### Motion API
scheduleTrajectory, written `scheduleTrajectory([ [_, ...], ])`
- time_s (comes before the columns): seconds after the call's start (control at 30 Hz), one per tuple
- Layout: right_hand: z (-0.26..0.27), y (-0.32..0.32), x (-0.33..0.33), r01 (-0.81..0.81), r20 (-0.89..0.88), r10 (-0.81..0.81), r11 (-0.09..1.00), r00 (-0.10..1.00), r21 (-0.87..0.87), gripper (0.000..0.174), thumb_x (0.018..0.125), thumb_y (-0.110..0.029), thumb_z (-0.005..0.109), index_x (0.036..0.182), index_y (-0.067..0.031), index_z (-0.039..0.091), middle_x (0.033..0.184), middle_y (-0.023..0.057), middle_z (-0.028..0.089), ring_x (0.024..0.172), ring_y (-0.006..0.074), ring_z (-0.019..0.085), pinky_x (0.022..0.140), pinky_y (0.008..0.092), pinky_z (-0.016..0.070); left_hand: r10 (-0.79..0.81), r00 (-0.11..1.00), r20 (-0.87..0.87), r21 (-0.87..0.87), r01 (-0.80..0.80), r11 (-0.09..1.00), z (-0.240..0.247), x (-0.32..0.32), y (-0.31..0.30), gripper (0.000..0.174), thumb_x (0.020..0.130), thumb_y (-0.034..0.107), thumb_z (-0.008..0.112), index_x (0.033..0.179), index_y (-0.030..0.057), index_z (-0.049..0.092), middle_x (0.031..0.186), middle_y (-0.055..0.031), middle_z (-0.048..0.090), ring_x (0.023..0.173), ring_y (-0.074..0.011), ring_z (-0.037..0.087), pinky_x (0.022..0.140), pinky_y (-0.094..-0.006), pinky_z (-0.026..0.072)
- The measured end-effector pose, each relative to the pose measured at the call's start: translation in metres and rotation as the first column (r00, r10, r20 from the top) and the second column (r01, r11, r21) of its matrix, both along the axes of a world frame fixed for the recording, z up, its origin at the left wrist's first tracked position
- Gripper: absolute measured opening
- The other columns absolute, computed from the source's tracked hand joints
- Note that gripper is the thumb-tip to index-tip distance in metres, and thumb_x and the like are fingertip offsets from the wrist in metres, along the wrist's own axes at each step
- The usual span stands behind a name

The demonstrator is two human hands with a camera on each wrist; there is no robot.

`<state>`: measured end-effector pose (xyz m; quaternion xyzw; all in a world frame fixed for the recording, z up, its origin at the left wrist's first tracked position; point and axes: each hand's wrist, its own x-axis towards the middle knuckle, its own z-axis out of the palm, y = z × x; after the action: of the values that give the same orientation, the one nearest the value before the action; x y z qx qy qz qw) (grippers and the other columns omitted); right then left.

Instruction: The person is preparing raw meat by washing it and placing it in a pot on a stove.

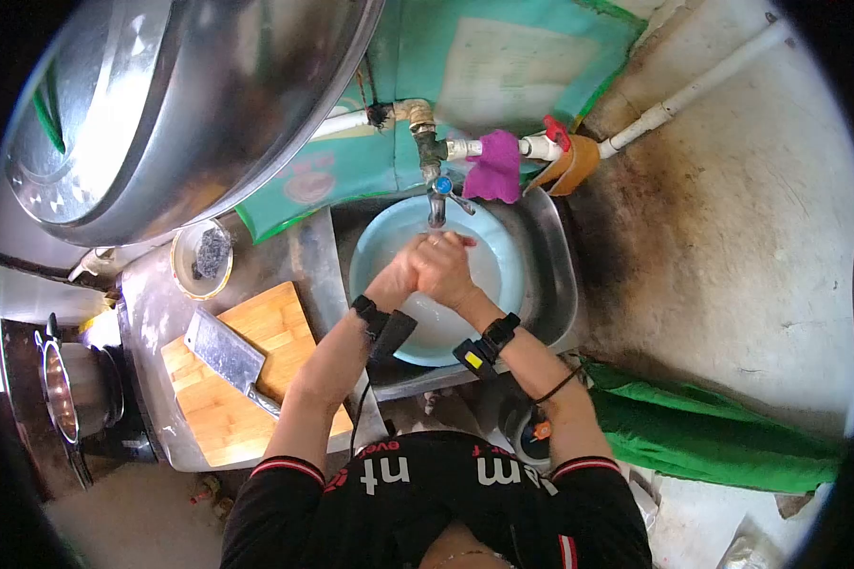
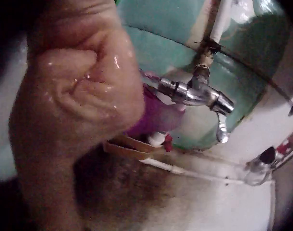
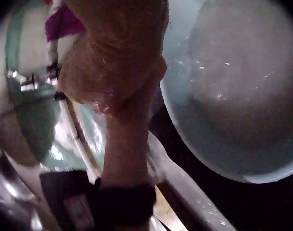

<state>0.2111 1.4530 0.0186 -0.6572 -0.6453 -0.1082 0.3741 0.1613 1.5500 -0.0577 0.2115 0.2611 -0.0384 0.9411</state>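
Under the metal tap point(image 1: 436, 204) my two wet hands are clasped together over a light blue basin point(image 1: 514, 275). My right hand point(image 1: 446, 268) lies over my left hand point(image 1: 403, 277) and grips it. Most of the left fingers are hidden beneath the right hand, with reddish fingertips showing past its far side. In the left wrist view the right hand point(image 2: 89, 91) glistens with water. Cloudy water point(image 3: 238, 72) fills the lower part of the basin. A black band with a camera sits on each wrist.
The basin stands in a steel sink point(image 1: 565, 275). To the left, a cleaver point(image 1: 226, 351) lies on a wooden cutting board point(image 1: 289, 313), with a bowl point(image 1: 178, 270) holding a grey scourer behind it. A purple cloth point(image 1: 493, 169) hangs on the pipe. A pot point(image 1: 85, 389) stands far left.
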Motion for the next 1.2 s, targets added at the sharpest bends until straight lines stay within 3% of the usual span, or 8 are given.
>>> scheduleTrajectory([
  [0.1,-0.013,-0.006,0.019,0.273,-0.235,-0.277,0.961,0.932,-0.051,0.009,0.070,-0.009,0.055,0.063,-0.0064,0.051,0.067,0.0101,0.054,0.069,0.0261,0.056,0.067,0.0392,0.0390,0.203,0.976,0.080,-0.149,-0.189,0.971,0.017,0.013,-0.029,0.025,0.095,0.028,0.046,0.101,0.0065,0.058,0.107,-0.0055,0.062,0.096,-0.0198,0.060,0.080,-0.0351,0.0501],
  [0.2,-0.012,-0.009,0.038,0.472,-0.351,-0.491,0.870,0.797,-0.145,0.013,0.075,-0.012,0.055,0.064,-0.0069,0.050,0.071,0.0108,0.057,0.073,0.0290,0.056,0.069,0.0410,0.0380,0.161,0.986,0.031,0.385,-0.161,0.909,0.070,0.007,-0.047,0.045,0.098,0.037,0.041,0.124,0.0013,0.051,0.114,-0.0077,0.060,0.098,-0.0174,0.057,0.087,-0.0322,0.0450],
  [0.47,0.153,-0.019,0.015,0.177,0.049,-0.170,0.959,0.984,-0.222,0.027,0.094,-0.019,0.041,0.082,-0.0019,0.058,0.074,0.0105,0.063,0.065,0.0296,0.058,0.068,0.0377,0.0434,0.160,0.957,-0.242,0.970,0.239,0.037,0.031,-0.051,0.017,0.047,0.076,0.025,0.071,0.115,0.0000,0.059,0.104,-0.0155,0.065,0.099,-0.0288,0.060,0.083,-0.0350,0.0475],
  [0.57,0.139,-0.021,0.028,-0.119,-0.763,-0.105,0.965,0.638,-0.233,0.031,0.095,-0.021,0.044,0.080,-0.0015,0.061,0.066,0.0107,0.060,0.060,0.0295,0.058,0.062,0.0414,0.0450,0.302,0.949,-0.090,0.993,0.110,-0.052,0.006,-0.082,0.012,0.056,0.072,0.025,0.074,0.119,-0.0004,0.056,0.116,-0.0193,0.058,0.109,-0.0336,0.054,0.085,-0.0369,0.0469],
  [0.73,0.019,-0.103,0.080,0.225,0.151,-0.171,0.837,0.974,-0.498,0.028,0.091,-0.026,0.051,0.095,-0.0006,0.064,0.090,0.0120,0.066,0.088,0.0296,0.062,0.083,0.0463,0.0456,0.205,0.967,-0.150,0.820,0.006,0.572,0.032,-0.156,-0.039,0.075,0.087,0.019,0.063,0.144,0.0005,0.019,0.144,-0.0193,0.029,0.131,-0.0270,0.033,0.105,-0.0328,0.0299],
  [0.8,0.004,-0.141,0.075,0.254,0.613,0.152,0.814,0.775,-0.523,0.030,0.090,-0.025,0.052,0.106,-0.0012,0.063,0.102,0.0146,0.064,0.102,0.0319,0.058,0.092,0.0487,0.0401,0.288,0.948,-0.139,0.765,-0.082,0.639,0.040,-0.164,-0.058,0.074,0.089,0.016,0.060,0.144,-0.0009,0.015,0.147,-0.0197,0.024,0.134,-0.0281,0.027,0.108,-0.0333,0.0254],
  [0.97,-0.010,-0.162,-0.026,-0.107,-0.001,0.314,0.318,0.949,-0.942,0.033,0.090,-0.027,0.047,0.107,-0.0042,0.064,0.105,0.0205,0.062,0.099,0.0389,0.058,0.098,0.0545,0.0359,0.372,0.838,-0.400,0.702,0.020,0.712,0.017,-0.162,-0.064,0.067,0.096,0.032,0.050,0.145,0.0017,0.016,0.141,-0.0123,0.035,0.126,-0.0219,0.039,0.099,-0.0368,0.0377],
  [1.2,-0.013,0.003,-0.083,-0.437,-0.755,-0.225,0.700,0.617,-0.565,0.025,0.091,-0.023,0.045,0.096,-0.0001,0.054,0.087,0.0150,0.059,0.082,0.0262,0.057,0.076,0.0403,0.0442,0.446,0.775,-0.448,0.585,-0.123,0.801,-0.001,-0.168,-0.082,0.073,0.092,0.064,0.032,0.124,0.0003,0.047,0.109,-0.0128,0.054,0.095,-0.0237,0.053,0.078,-0.0377,0.0468],
])
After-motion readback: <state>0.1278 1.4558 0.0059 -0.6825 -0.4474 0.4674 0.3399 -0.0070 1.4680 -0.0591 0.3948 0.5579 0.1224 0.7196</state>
